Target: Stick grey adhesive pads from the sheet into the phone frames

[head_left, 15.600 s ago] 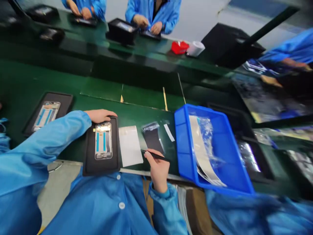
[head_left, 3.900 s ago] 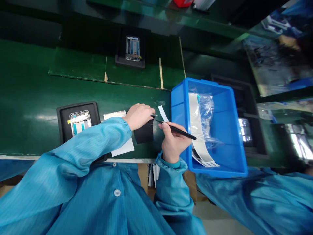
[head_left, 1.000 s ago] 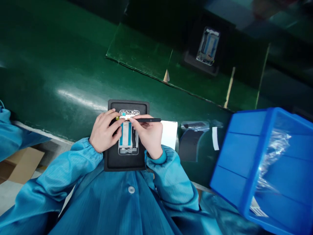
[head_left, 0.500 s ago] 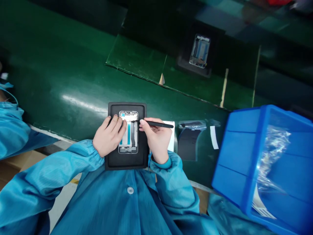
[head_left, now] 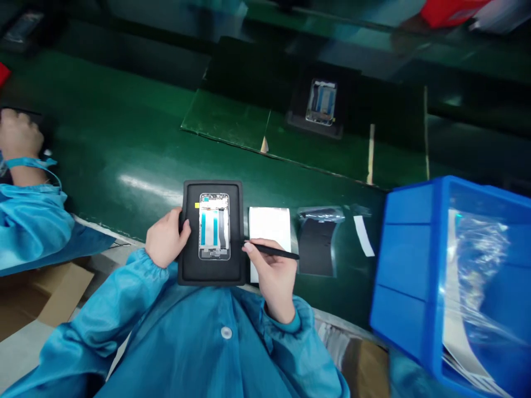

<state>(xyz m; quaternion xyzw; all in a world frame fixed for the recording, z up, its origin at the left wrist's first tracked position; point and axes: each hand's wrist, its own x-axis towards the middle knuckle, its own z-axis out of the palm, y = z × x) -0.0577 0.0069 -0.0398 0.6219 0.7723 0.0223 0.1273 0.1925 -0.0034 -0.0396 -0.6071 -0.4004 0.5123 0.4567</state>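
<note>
Phone frame (head_left: 213, 226) lies upright in the middle of a black tray (head_left: 211, 276), its long sides running away from the person, with blue strips down its face and a small yellow tag on the tray just beside its upper left corner. The left hand (head_left: 166, 239) sits at the tray's left edge, fingers loosely curled and half open, holding nothing that shows; the fingertips (head_left: 185, 225) touch the tray rim just beside the frame without reaching it. The right hand (head_left: 269, 276) is closed narrowly around black tweezers (head_left: 274, 252), pinching them between thumb and fingers like a pen, with their tip near the tray's right edge and apart from the frame. Whether the tweezers' tip grips anything is too small to tell. Under that hand lies a white sheet (head_left: 269, 232), and next along the green bench (head_left: 103, 157) is a dark film piece (head_left: 317, 246) on a clear backing, then a narrow white strip (head_left: 364, 236). Further right stands a blue bin (head_left: 409, 276) with a clear bag (head_left: 477, 260) inside. Ahead across the bench sits a second tray (head_left: 315, 130) with another frame (head_left: 321, 102). At the far left, a co-worker's hand (head_left: 19, 132) with a teal wrist strap (head_left: 29, 162) rests on the bench, well apart from the person's own hands.
</note>
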